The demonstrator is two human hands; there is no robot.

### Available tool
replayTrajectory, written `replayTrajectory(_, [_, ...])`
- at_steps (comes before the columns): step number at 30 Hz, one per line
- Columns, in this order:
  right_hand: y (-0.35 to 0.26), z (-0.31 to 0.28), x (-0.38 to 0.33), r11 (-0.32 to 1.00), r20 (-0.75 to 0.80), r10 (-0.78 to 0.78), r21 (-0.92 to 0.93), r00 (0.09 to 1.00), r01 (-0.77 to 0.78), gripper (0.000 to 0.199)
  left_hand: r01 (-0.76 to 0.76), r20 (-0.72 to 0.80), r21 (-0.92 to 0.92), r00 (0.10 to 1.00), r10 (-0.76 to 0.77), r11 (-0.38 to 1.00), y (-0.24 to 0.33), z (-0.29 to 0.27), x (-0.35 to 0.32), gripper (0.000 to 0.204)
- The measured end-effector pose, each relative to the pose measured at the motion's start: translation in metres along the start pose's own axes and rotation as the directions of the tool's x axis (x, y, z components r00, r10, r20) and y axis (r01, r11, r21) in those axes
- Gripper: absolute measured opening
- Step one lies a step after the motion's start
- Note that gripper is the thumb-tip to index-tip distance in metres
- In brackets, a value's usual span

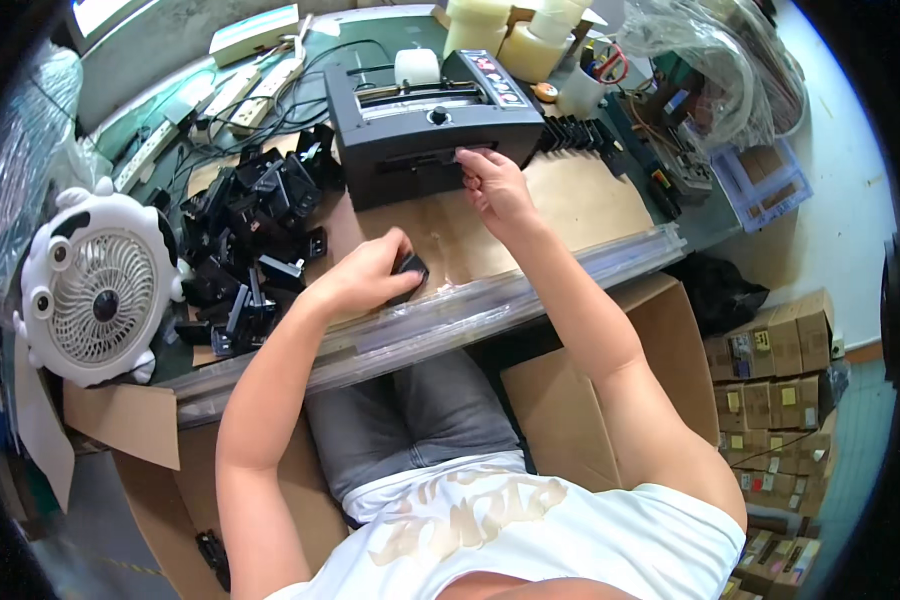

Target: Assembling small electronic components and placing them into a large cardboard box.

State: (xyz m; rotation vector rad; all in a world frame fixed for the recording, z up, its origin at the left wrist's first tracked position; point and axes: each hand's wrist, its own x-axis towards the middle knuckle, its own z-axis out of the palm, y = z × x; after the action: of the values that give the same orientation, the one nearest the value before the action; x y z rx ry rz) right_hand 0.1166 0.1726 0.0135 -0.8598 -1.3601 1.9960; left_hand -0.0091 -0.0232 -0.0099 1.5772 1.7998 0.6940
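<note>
A black tabletop machine (440,138) stands at the far middle of the bench, with a white roll (416,67) on top, a knob and a slot in its front. My right hand (495,190) is closed in a pinch at the right end of that slot; whatever lies between the fingertips is too small to make out. Near the bench's front edge, my left hand (362,272) grips a small black plastic part (411,272), partly covered by the fingers. Left of the machine lies a heap of similar black plastic parts (260,205).
A white animal-shaped fan (100,290) stands at the left. Power strips (265,92) and cables run behind the heap. Black parts (580,135) stand in a row right of the machine. Clear plastic strips (440,320) line the front edge, above an open cardboard box (560,410).
</note>
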Motion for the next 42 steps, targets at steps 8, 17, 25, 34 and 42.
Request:
replayTrajectory(8, [0.021,0.007,-0.034,0.886,0.449,-0.352,-0.124,0.822,0.447,0.012,0.085,-0.004,-0.924,0.973,-0.232,0.372,0.008,-0.004,0.008,0.030])
replayTrajectory(17, [0.028,0.013,-0.047,0.569,0.607,-0.450,-0.372,0.656,0.734,0.011,0.054,0.002,-0.954,0.985,-0.175,0.296,0.011,-0.002,0.004,0.026])
replayTrajectory(25, [0.029,0.017,-0.050,0.535,0.541,-0.483,-0.441,0.689,0.721,0.009,0.062,0.069,-0.986,0.997,0.041,0.152,0.005,0.001,0.007,0.042])
replayTrajectory(34, [0.031,0.017,-0.048,0.336,0.568,-0.585,-0.480,0.579,0.810,0.007,0.044,0.060,-0.981,0.995,0.076,0.188,0.008,0.002,0.007,0.044])
replayTrajectory(42, [0.031,0.019,-0.047,0.203,0.589,-0.646,-0.481,0.486,0.853,0.007,-0.003,0.003,-0.968,1.000,0.022,0.251,0.014,0.003,0.003,0.034])
